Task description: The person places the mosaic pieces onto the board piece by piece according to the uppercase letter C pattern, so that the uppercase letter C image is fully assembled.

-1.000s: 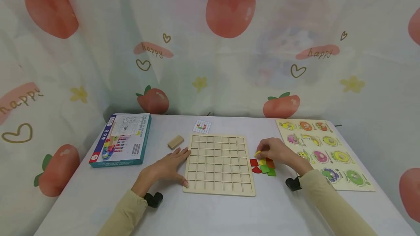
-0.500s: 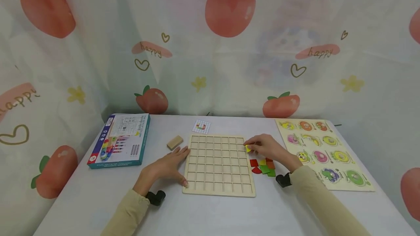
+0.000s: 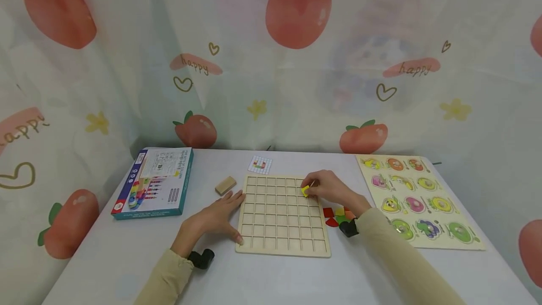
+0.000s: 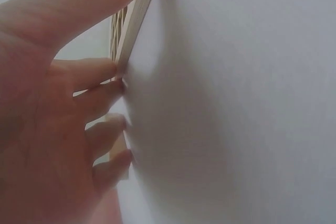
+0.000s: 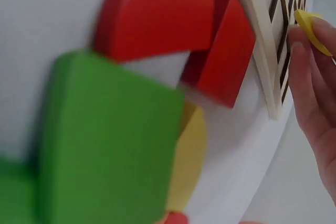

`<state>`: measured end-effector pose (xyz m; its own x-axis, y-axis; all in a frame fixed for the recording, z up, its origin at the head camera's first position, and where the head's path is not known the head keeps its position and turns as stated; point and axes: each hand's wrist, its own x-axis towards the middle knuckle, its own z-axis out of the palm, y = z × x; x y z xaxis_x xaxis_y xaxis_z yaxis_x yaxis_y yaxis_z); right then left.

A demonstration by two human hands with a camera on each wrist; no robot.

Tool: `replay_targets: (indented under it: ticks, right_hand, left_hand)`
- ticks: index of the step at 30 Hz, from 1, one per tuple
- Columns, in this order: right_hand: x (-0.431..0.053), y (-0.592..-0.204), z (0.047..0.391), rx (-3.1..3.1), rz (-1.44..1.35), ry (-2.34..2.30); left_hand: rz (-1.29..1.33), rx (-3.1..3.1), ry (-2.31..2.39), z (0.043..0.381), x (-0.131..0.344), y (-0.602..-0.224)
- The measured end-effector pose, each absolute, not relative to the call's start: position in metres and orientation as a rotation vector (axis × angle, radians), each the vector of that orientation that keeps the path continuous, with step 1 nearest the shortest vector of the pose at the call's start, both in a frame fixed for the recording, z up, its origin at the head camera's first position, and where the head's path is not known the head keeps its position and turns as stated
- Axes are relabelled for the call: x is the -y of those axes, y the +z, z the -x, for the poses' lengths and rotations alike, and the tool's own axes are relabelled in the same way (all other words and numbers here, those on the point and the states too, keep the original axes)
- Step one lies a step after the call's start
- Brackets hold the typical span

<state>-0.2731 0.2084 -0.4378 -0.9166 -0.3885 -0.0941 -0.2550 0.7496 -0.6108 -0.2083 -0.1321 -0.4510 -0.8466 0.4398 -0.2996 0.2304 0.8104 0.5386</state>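
Held yellow piece (image 3: 305, 191): over the upper right part of the grid board, in the fingertips of the right hand (image 3: 332, 188) and well apart from the left; whether it touches the wood cannot be told.
Right hand: reaches in from the board's right side, thumb and fingers drawn together in a pinch on the yellow piece.
Left hand (image 3: 215, 215): spread wide, fingers extended and thumb held away from them, gripping nothing; fingertips touch the left edge of the board, the thumb near its lower left corner.
Grid board (image 3: 277, 215): flat on the white table (image 3: 262, 281), between the two hands, its many square cells bounded by thin ridges.
Loose pieces: just right of the board, below the right hand and partly hidden by the right wrist; a red square (image 3: 329, 212), a red rounded piece (image 3: 332, 222), another yellow one (image 3: 340, 211) and some green (image 5: 113, 140) and orange (image 3: 348, 213).
Wooden block (image 3: 226, 185): near the left hand's fingers, beyond them, left of the board.
Pattern card (image 3: 260, 164): just past the board's far edge.
Teal-edged box (image 3: 154, 182): far left, well apart from the left hand.
Fruit board (image 3: 417, 201): right of the loose pieces, partly under the right sleeve (image 3: 398, 248) as seen from the head.
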Motion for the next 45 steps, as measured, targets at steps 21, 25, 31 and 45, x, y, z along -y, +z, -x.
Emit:
replay_targets:
  ticks: [21, 25, 31, 45]
  right_hand:
    - [-0.177, -0.44, 0.287, -2.767, 0.59, -0.828]
    - [-0.176, -0.439, 0.286, -2.759, 0.581, -0.83]
    - [-0.177, -0.443, 0.286, -2.754, 0.593, -0.868]
    - [-0.21, -0.443, 0.272, -2.721, 0.583, -0.97]
  left_hand:
    - [-0.498, -2.583, 0.728, 0.207, 0.132, -0.45]
    - [-0.487, -2.579, 0.728, 0.207, 0.13, -0.45]
    - [-0.481, -2.579, 0.727, 0.206, 0.13, -0.452]
    - [-0.532, -2.568, 0.698, 0.21, 0.134, -0.455]
